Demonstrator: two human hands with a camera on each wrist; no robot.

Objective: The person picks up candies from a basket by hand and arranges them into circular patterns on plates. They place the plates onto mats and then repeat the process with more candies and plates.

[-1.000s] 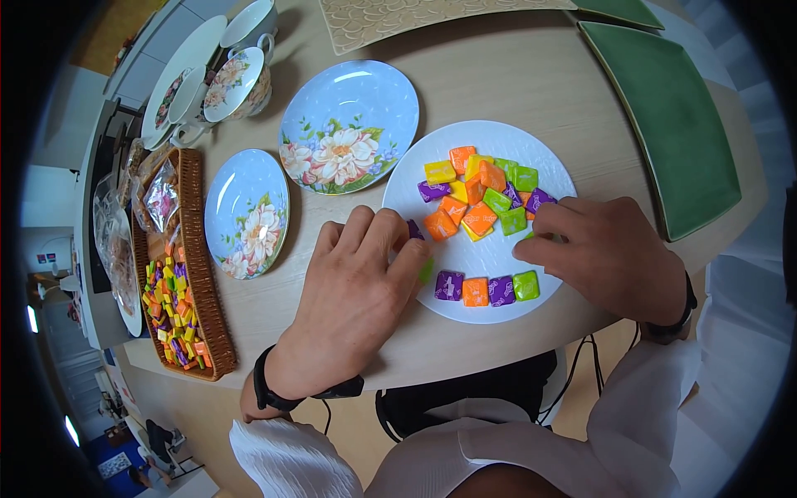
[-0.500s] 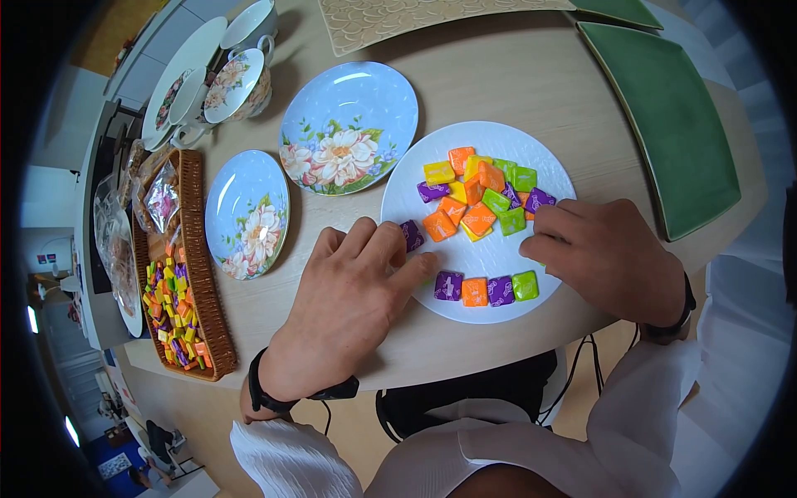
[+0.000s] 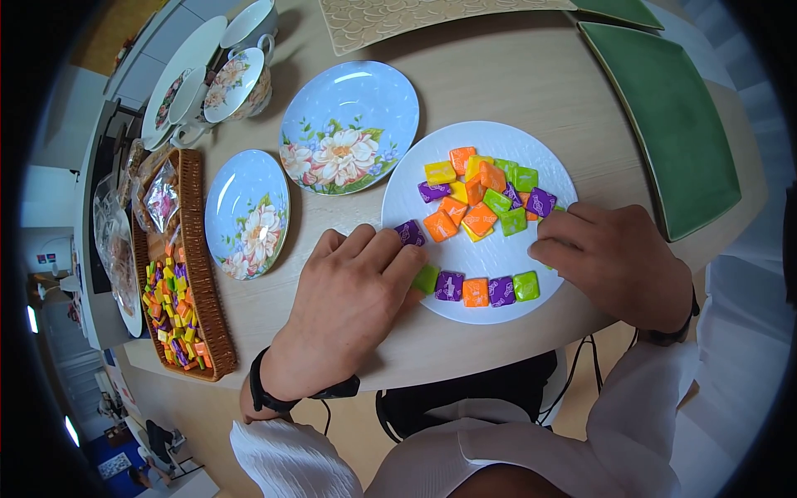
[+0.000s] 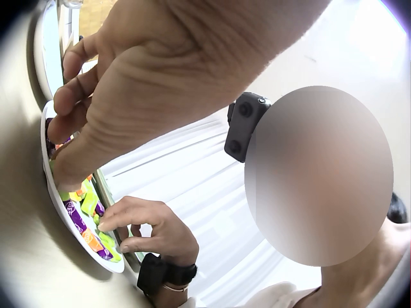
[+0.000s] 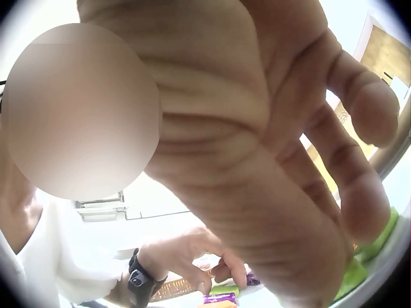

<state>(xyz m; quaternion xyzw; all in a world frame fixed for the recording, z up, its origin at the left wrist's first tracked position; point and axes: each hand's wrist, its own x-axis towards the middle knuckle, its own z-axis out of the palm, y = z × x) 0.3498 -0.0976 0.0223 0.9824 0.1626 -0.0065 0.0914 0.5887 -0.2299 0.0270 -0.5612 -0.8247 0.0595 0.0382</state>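
Note:
A white plate [image 3: 490, 314] holds a loose pile of wrapped square candies and, along its near side, a curved row. My left hand [image 3: 344, 307] is at the plate's left rim, its thumb and index finger pinching a green candy [image 3: 426, 280] beside a purple one [image 3: 449, 285] in the row. Another purple candy [image 3: 409, 233] lies by its fingertips. On the right side, my right hand [image 3: 614, 264] has curled fingers and thumb round a green candy [image 5: 352, 277], mostly hidden in the head view. A second green candy [image 5: 383, 236] shows behind these fingers.
Two blue floral plates [image 3: 353, 91] [image 3: 246, 217] and a wicker basket [image 3: 217, 336] of candies are left of the white plate. Floral cups [image 3: 241, 87] stand at the back left. A green dish [image 3: 677, 124] lies right, a beige tray [image 3: 415, 23] behind.
My left thumb has drawn back left, and the green candy now shows beside the row's purple one. My right hand has shifted slightly right.

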